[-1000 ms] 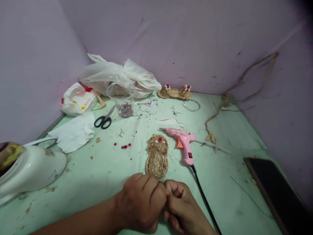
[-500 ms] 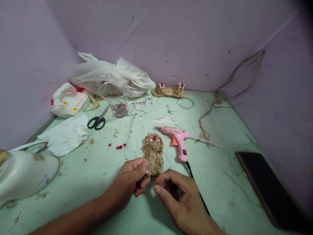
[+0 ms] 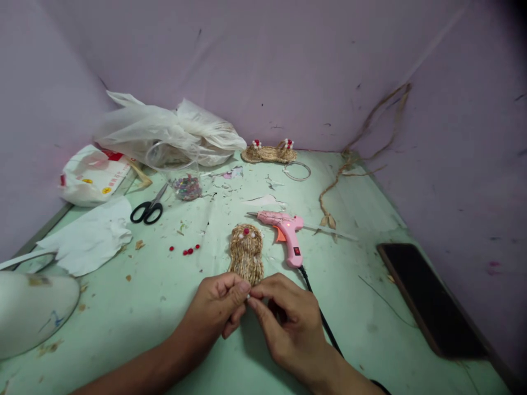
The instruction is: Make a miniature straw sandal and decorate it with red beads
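A small white bead point(image 3: 248, 297) shows where my two hands meet, low in the middle of the view. My left hand point(image 3: 220, 307) is closed, pinching at the bead with thumb and forefinger. From the other side my right hand point(image 3: 286, 315) closes its thumb and forefinger on the same bead; the exact contact is hidden. Just beyond lies a small woven straw slipper sole point(image 3: 247, 252), its near end behind my fingers. A red bead point(image 3: 246, 231) and white ones sit at its far end. A pink glue gun point(image 3: 290, 230), its light lit, lies right of it.
Loose red beads point(image 3: 188, 251) and black-handled scissors point(image 3: 147, 211) lie left. A clear cup point(image 3: 185, 184) of beads and white plastic bags point(image 3: 173, 126) stand behind. A decorated straw piece point(image 3: 269, 153) and a wire ring point(image 3: 297, 171) lie at the back; a phone point(image 3: 432, 299) lies right.
My right hand has moved left to my left hand, and its thumb and forefinger have come together at the white bead. The view has shifted slightly to the right.
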Demonstrator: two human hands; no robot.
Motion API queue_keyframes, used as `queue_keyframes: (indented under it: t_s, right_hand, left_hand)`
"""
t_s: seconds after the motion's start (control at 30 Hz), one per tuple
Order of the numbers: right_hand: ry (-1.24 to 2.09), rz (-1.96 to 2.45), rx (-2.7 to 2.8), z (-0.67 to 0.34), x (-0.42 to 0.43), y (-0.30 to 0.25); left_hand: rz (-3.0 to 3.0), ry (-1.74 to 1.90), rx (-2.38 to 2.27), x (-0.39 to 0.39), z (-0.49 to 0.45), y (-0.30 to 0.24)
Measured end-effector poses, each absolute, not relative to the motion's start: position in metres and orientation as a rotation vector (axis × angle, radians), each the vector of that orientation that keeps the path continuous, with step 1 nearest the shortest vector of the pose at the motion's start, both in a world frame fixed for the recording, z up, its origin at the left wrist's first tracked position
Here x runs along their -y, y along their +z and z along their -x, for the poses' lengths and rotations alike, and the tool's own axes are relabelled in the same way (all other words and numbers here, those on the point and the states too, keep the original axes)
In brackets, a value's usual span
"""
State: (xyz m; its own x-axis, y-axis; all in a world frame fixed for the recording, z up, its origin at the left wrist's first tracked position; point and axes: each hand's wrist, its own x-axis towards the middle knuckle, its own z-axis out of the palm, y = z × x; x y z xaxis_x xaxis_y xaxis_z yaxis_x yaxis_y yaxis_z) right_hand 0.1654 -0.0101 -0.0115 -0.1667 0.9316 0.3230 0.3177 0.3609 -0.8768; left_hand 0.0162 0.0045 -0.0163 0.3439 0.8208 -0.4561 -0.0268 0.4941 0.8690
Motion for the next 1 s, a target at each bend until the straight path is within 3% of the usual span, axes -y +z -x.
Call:
queue_keyframes:
  t_s: [0.3,0.43,0.53,0.63,0.9,1.0]
  right_hand:
    - [0.74,1.188,1.846,-0.184,-0.002,-0.003]
    - [0.478,1.801,1.644,-0.216,-0.035,0.01]
    - [0.486,2.13,1.741,-0.226,-0.056,0.011]
    - [0.697,2.117,1.727,-0.224,-0.067,0.002]
    - [1.517,1.662,0.992,-0.226,-0.071,-0.006]
    - [1.462,1.484,0.951,-0.225,-0.065,-0.001]
  left_hand:
    - [-0.956,0.703,-1.096,-0.014,-0.002,-0.006]
    - [-0.876,0.968,-1.248,-0.035,0.015,0.008]
    - [-0.778,1.103,-1.28,-0.05,0.022,0.01]
    - [-0.722,1.088,-1.258,-0.057,0.022,0.001]
    - [-0.684,1.011,-1.248,-0.059,0.021,-0.013]
    - [-0.695,1.008,-1.28,-0.06,0.02,-0.016]
